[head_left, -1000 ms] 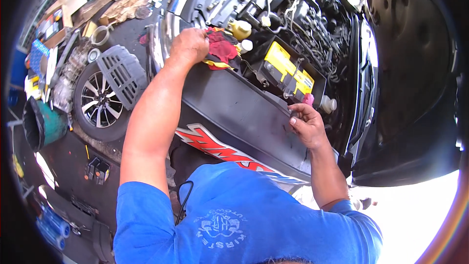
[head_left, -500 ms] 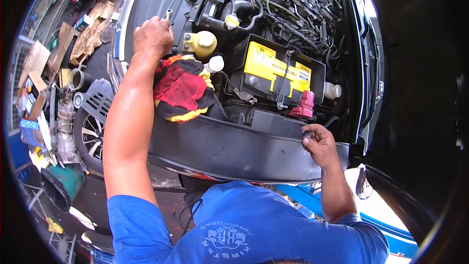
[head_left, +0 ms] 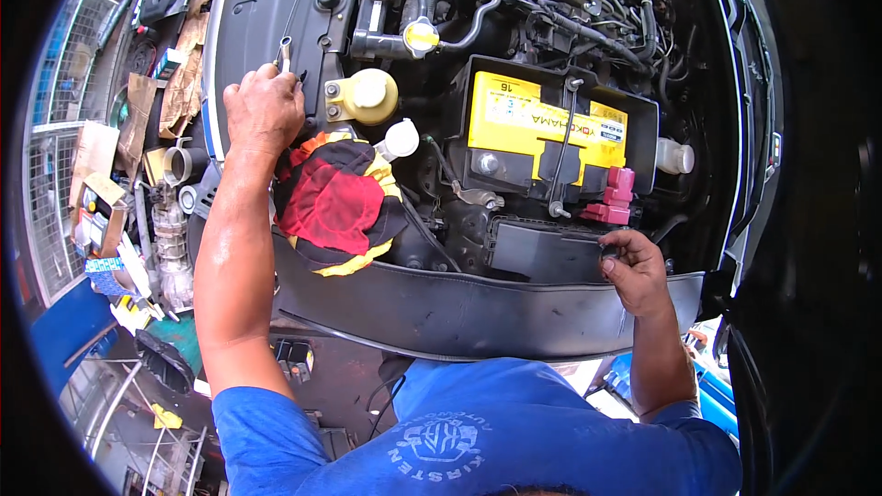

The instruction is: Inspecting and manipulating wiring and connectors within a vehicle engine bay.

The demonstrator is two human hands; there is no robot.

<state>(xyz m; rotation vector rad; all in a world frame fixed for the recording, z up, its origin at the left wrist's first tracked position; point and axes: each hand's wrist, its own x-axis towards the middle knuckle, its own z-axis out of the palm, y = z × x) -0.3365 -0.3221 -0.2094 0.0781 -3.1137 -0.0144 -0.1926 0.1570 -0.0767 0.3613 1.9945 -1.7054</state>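
My left hand [head_left: 264, 112] is closed around a metal wrench [head_left: 285, 53], whose ring end sticks out past the fingers over the black front panel. Just right of that wrist, a red, black and yellow cloth [head_left: 335, 207] lies bunched up. Over the dark box beside the battery, my right hand [head_left: 636, 274] pinches a small dark round piece [head_left: 608, 253] between thumb and fingers; its kind is not clear. The yellow-topped battery [head_left: 533, 124] sits in a black tray, held by a metal clamp rod. A red terminal cover [head_left: 616, 195] is at its near right corner.
A yellowed plastic reservoir [head_left: 369, 96] and a white cap [head_left: 401, 139] stand near the cloth. Hoses and a radiator cap [head_left: 421, 35] lie farther back. The black fender cover [head_left: 459, 317] hangs along the near edge. Cardboard and parts crowd the floor at left.
The whole view has shifted, so the engine bay appears lower and larger. Both hands keep their grips and stay near the same parts of the car.
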